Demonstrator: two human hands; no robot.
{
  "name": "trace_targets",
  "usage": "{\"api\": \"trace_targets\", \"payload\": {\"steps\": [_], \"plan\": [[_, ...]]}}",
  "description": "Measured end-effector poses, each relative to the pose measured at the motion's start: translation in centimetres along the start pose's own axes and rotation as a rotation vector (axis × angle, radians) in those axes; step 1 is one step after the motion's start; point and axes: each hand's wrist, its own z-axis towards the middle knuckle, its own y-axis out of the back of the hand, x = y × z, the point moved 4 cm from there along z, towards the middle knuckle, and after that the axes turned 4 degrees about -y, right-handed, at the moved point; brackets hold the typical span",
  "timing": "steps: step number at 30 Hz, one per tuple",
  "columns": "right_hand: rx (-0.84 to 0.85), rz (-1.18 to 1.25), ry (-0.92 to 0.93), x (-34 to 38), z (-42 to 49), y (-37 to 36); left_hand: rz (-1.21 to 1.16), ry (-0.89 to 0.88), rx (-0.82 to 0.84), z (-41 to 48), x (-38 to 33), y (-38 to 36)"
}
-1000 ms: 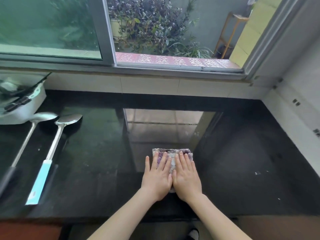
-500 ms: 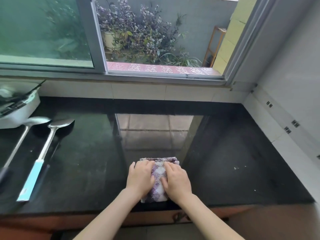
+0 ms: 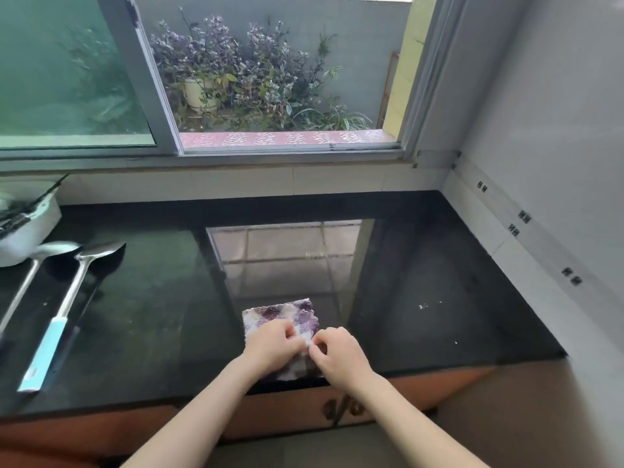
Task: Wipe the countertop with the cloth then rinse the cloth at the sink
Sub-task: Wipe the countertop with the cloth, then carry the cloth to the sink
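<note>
A purple-and-white checked cloth (image 3: 282, 315) lies folded on the glossy black countertop (image 3: 439, 282), close to its front edge. My left hand (image 3: 271, 349) rests on the cloth's near left part with its fingers curled into the fabric. My right hand (image 3: 339, 354) pinches the cloth's near right edge between thumb and fingers. The two hands almost touch over the cloth's middle. No sink is in view.
Two long-handled metal utensils lie at the left: a ladle (image 3: 40, 255) and a spatula with a light blue handle (image 3: 60, 319). A white appliance (image 3: 23, 228) stands at the far left. A tiled wall (image 3: 540, 197) bounds the counter on the right, a window (image 3: 270, 79) behind.
Both hands went from flat on the cloth to curled and gripping it, and the cloth has been pulled toward the counter's front edge. The view has shifted right.
</note>
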Motion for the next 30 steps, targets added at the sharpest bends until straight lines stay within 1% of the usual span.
{"api": "trace_targets", "payload": {"steps": [3,6,8,11,15,17,19,21,25,26,30], "plan": [[0.020,0.429,-0.122,-1.1,-1.0,3.3,-0.230,0.001,-0.014,0.9,-3.4,0.3],[-0.058,0.708,-0.178,-2.6,-2.2,6.4,-0.416,-0.036,0.051,1.2,-7.5,0.6],[-0.141,0.852,-0.185,-4.0,-3.1,8.2,-0.565,-0.075,0.150,1.1,-10.3,0.6],[-0.240,1.024,-0.158,-6.0,-5.2,10.3,-0.713,-0.112,0.319,1.0,-14.4,0.2],[-0.384,1.104,-0.104,-8.1,-8.3,12.2,-0.909,-0.107,0.597,0.7,-19.2,-1.3],[-0.506,1.128,-0.106,-9.2,-10.3,13.2,-0.965,-0.111,0.735,0.1,-22.2,-2.7],[-0.613,1.187,-0.166,-10.0,-11.9,14.0,-1.006,-0.129,0.811,-0.5,-24.6,-3.8],[-0.683,1.227,-0.225,-10.8,-13.6,14.6,-1.018,-0.153,0.881,-1.3,-26.7,-5.1],[-0.816,1.209,-0.329,-11.7,-17.1,16.1,-1.005,-0.180,1.005,-2.9,-29.7,-7.8],[-0.880,1.193,-0.362,-12.2,-18.8,16.4,-0.985,-0.187,1.057,-3.9,-30.8,-8.9],[-1.052,1.086,-0.493,-13.6,-24.4,17.2,-0.970,-0.233,1.208,-7.2,-33.5,-11.8]]}}
